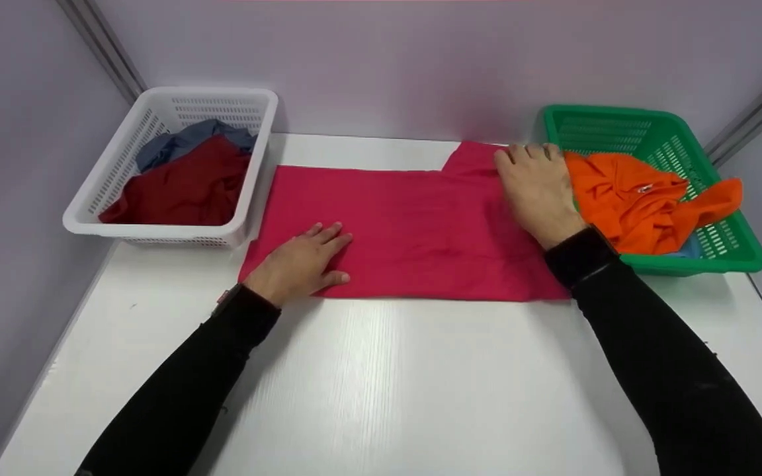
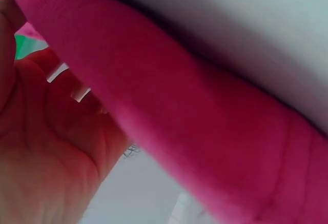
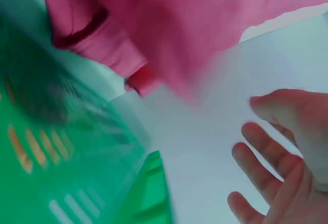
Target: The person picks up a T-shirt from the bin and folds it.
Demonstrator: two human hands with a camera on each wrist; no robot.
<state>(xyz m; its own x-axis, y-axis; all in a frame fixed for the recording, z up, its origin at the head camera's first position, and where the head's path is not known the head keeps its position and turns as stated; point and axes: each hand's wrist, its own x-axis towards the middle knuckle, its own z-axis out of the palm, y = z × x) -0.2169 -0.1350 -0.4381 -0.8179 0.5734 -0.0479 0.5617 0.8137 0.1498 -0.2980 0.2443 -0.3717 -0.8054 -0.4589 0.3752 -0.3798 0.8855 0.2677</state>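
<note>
A crimson-pink garment (image 1: pixel 394 211), which looks like a folded shirt with a sleeve-like part sticking out at the back, lies across the table. My left hand (image 1: pixel 301 261) is over its left end in the head view, fingers spread. In the left wrist view the palm (image 2: pixel 51 147) is beside a raised fold of the pink cloth (image 2: pixel 169 96), which hides part of the fingers. At the garment's right end, my right hand (image 1: pixel 536 188) overlaps the sleeve-like part. The right wrist view shows that hand (image 3: pixel 287 157) with loosely extended fingers, apart from the cloth (image 3: pixel 195 24).
A white basket (image 1: pixel 156 230) holding dark red and grey-blue clothes stands at the back left. At the back right, a green basket (image 1: pixel 692 266) holds an orange garment (image 1: pixel 632 198) that hangs over its rim. Walls border the white table (image 1: pixel 381 383) behind and at both sides.
</note>
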